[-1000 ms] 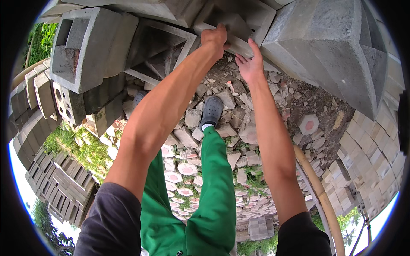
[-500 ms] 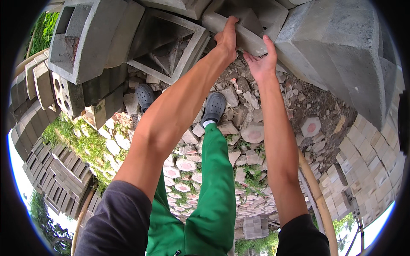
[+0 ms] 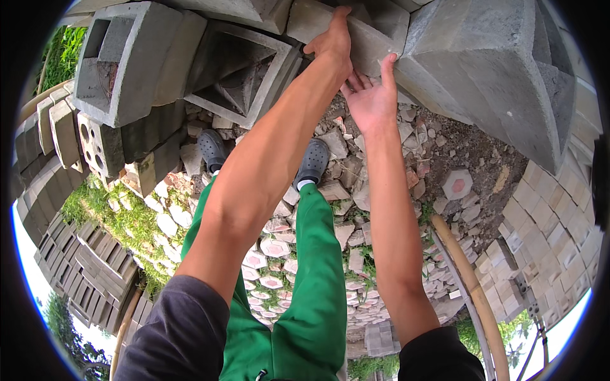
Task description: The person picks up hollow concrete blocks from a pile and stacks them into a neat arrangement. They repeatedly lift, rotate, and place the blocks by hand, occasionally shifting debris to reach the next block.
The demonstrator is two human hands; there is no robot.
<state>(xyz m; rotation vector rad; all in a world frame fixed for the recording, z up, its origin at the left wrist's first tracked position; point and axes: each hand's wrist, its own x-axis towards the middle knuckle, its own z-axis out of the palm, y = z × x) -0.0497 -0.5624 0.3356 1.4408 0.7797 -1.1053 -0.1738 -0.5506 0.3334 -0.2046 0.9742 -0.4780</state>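
A grey hollow concrete block [image 3: 370, 47] with a recessed face sits at the far middle, its near side tilted up into view. My left hand [image 3: 332, 46] grips it, one finger reaching over the upper edge. Lower on the same block, my right hand [image 3: 373, 103] has its palm turned up, with the thumb against the near face and the fingertips partly hidden beneath the block. Left of my hands stands another hollow block [image 3: 289, 60] with a square rim and a pyramid-like inside.
Stacked concrete blocks rise at left [image 3: 165, 57] and right [image 3: 470, 60]. Broken rubble [image 3: 356, 171] and hexagonal pavers [image 3: 457, 185] cover the ground around my grey clogs [image 3: 312, 162]. A bamboo pole [image 3: 467, 279] slants at the right, near piled pale bricks [image 3: 546, 235].
The held block has tipped, showing more of its near side. My right hand has shifted left and lower along it, and my left hand has moved slightly left and up.
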